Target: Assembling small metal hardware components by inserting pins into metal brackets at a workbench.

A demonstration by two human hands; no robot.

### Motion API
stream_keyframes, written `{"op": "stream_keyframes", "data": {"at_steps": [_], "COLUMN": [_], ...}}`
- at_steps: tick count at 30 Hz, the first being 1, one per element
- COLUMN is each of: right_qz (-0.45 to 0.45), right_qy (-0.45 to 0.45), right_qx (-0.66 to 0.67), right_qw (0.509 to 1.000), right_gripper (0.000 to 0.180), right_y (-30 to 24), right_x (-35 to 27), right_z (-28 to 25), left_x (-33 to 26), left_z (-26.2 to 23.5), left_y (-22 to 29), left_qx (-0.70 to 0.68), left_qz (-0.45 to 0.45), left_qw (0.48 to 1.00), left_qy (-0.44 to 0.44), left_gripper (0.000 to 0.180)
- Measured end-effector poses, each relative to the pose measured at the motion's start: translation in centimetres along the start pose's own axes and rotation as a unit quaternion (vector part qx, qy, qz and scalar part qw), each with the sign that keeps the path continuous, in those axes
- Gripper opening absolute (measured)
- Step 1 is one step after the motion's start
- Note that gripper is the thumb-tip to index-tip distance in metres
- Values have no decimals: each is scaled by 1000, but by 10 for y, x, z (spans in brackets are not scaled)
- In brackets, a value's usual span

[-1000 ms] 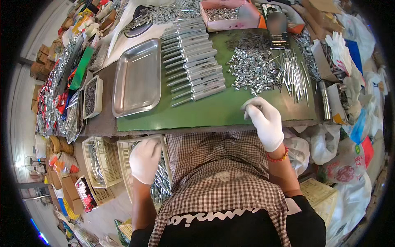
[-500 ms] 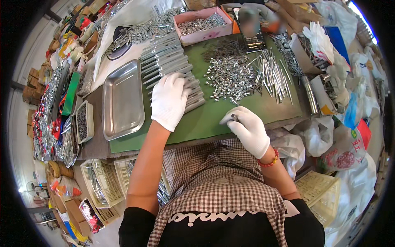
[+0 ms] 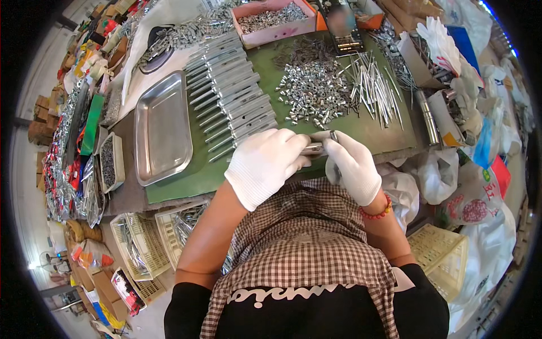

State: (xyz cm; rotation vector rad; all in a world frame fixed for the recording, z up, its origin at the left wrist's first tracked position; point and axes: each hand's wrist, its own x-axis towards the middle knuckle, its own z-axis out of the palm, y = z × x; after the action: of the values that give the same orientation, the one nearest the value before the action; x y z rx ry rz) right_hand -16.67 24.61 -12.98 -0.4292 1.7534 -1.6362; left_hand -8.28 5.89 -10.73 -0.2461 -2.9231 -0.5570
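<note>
My left hand [image 3: 270, 165], in a white glove, is closed around a metal tube [image 3: 312, 148] near the front edge of the green work mat. The tube's end points toward my right hand [image 3: 354, 166], also gloved in white. Between that hand's thumb and fingers is a small dark cylindrical metal piece [image 3: 333, 135]. The hands nearly meet, and their fingers hide where the parts come together. Beyond my left hand lies a row of metal tubes with thin rods [image 3: 234, 96]. Small silver metal caps [image 3: 316, 93] are heaped past my right hand.
A steel tray [image 3: 164, 133] lies left of the tubes. Long thin metal pins [image 3: 377, 90] spread to the right of the caps. At the back stand a pink box of small parts [image 3: 274, 22] and a phone [image 3: 341, 25]. Plastic crates [image 3: 138, 243] sit below the table edge.
My left hand has come from the row of tubes toward the right and nearer, carrying a tube. My right hand has shifted slightly right, and the two hands are now together.
</note>
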Motion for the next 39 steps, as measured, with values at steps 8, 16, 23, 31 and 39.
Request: {"op": "stream_keyframes", "data": {"at_steps": [8,16,23,31,39], "right_qz": [-1,-15,-253,-187,-229], "right_qy": [28,56,194,138,164], "right_qx": [-86,-157,-380,-588,-525], "right_qw": [996,986,869,775,804], "right_gripper": [25,23,13,12,13], "right_y": [3,7,14,-16,-6], "right_x": [0,2,20,54,57], "right_z": [-3,-2,-14,7,-6], "left_x": [-13,-16,-22,-19,-21], "left_z": [1,11,19,20,24], "left_y": [-2,2,14,18,14], "left_qx": [-27,-39,34,48,43], "left_qz": [-12,-42,-101,-149,-131], "left_qw": [999,998,994,987,990], "left_qy": [32,29,10,-44,-19], "left_gripper": [30,31,27,25,26]}}
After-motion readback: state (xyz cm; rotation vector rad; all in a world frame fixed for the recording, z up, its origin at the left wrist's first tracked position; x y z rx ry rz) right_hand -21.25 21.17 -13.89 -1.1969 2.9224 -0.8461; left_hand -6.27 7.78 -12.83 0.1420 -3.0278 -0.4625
